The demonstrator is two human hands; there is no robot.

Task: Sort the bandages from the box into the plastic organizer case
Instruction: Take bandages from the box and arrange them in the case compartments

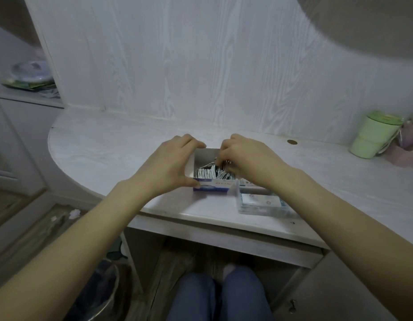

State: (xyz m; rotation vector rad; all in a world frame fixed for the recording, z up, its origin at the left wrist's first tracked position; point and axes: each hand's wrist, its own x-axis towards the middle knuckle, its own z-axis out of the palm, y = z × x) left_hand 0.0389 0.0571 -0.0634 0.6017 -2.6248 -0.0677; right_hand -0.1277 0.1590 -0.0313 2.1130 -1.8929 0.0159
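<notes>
The box [202,169] sits on the desk [112,149] near its front edge, with the bandages [211,174] standing inside it, and the plastic organizer case [261,202] lies just beside it to the right, slightly nearer the person. The left hand [168,163] is on the box's left side and the right hand [244,158] is over the box's right part, fingers down among the bandages. Well apart at the desk's far right stands a cup [372,135], and a bin [101,295] is on the floor below the desk to the left.
</notes>
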